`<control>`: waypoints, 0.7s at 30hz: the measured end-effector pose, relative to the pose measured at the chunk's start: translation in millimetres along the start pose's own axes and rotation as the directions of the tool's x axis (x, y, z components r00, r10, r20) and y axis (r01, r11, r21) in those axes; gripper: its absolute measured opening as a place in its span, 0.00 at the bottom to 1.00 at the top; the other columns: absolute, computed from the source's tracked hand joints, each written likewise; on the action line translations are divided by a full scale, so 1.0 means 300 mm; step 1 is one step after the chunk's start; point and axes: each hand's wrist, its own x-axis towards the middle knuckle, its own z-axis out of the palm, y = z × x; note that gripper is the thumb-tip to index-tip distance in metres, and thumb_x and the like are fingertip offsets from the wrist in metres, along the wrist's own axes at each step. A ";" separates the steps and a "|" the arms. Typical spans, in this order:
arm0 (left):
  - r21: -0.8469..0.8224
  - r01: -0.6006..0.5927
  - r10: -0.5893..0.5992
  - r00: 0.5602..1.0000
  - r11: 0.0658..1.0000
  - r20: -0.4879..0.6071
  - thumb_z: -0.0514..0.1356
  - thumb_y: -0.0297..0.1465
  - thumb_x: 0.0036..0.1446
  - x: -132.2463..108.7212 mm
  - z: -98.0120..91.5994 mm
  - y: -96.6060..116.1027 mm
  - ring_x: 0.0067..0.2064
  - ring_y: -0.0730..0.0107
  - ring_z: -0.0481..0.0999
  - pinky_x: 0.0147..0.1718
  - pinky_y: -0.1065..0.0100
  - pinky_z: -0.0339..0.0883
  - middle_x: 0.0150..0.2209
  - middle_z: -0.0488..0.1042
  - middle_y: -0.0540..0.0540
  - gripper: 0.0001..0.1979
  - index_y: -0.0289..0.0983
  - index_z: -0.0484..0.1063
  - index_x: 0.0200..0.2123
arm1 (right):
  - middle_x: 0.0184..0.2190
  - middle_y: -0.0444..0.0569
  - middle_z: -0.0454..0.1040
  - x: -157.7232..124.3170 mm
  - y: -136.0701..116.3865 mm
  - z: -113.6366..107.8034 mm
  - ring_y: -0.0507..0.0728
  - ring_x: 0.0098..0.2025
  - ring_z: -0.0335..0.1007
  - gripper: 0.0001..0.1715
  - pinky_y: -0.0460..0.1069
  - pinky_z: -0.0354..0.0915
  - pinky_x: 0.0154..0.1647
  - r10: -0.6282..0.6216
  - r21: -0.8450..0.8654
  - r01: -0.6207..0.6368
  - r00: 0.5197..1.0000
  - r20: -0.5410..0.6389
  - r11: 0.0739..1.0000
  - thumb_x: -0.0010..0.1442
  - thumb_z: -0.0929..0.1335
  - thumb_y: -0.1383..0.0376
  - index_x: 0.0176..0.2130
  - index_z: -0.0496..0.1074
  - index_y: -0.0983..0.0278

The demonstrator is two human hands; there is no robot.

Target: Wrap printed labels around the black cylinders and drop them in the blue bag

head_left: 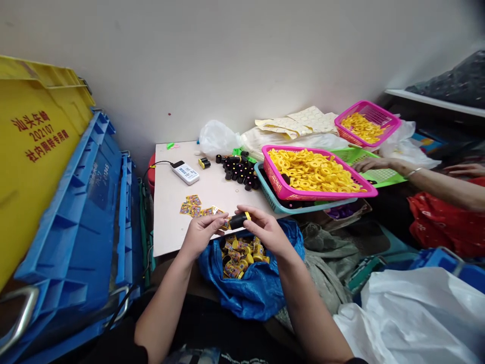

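Above the table's front edge, my right hand (261, 227) is closed on a small black cylinder (238, 221) with a yellow end. My left hand (204, 232) pinches a small printed yellow label (226, 223) against the cylinder's other end. More printed labels (192, 206) lie on the white table (170, 227) just beyond my left hand. Below both hands, an open blue sack (242, 296) holds several yellow-labelled cylinders (237, 258). A cluster of black cylinders (240, 171) stands farther back on the table.
Yellow ring-shaped parts fill a pink basket (369, 193) stacked on a teal basket (271, 198). A smaller pink basket (394, 124) is behind it. A co-worker's arm (435, 182) reaches over a green basket (397, 178). A white device (185, 172) lies on the table. Blue crates (76, 237) rise at left.
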 end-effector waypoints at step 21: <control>-0.132 0.120 -0.110 0.991 0.984 0.075 0.74 0.32 0.32 -0.003 0.033 0.019 0.26 0.73 0.76 0.28 0.70 0.73 0.30 0.78 0.49 0.21 0.34 0.77 0.33 | 0.53 0.50 0.69 -0.009 0.082 0.063 0.61 0.56 0.64 0.28 0.56 0.62 0.55 -0.151 0.093 0.149 0.988 0.014 0.984 0.57 0.66 0.45 0.52 0.72 0.55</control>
